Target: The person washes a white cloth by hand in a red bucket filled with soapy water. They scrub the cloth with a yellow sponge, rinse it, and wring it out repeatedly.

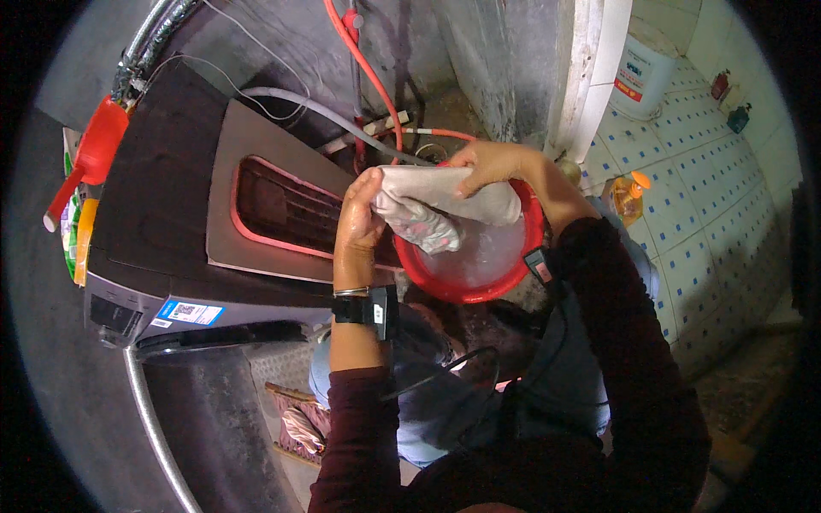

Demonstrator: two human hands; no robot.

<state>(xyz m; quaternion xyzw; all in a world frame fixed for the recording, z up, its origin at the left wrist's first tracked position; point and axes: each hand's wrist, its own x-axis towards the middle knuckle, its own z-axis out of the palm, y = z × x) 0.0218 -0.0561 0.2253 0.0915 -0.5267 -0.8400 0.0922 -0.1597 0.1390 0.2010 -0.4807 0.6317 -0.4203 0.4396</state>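
Observation:
A wet, light-coloured cloth [436, 192], with a pink-patterned part hanging at its left, is stretched between both hands above a red plastic basin [471, 296]. My left hand [359, 215] grips its left end. At the upper right, my right hand [490, 165] pinches the cloth between thumb and fingers. Cloudy, soapy water [490, 253] fills the basin below. The cloth's lower right end hangs by the basin's rim; whether it touches the water I cannot tell.
A dark washing machine [160, 186] with a red-edged panel stands at the left. A red scoop [102, 144] is beyond it. A grey hose [321, 110] and orange hose [365, 61] run behind the basin. At the right are a pump bottle [625, 199] and white bucket [644, 74].

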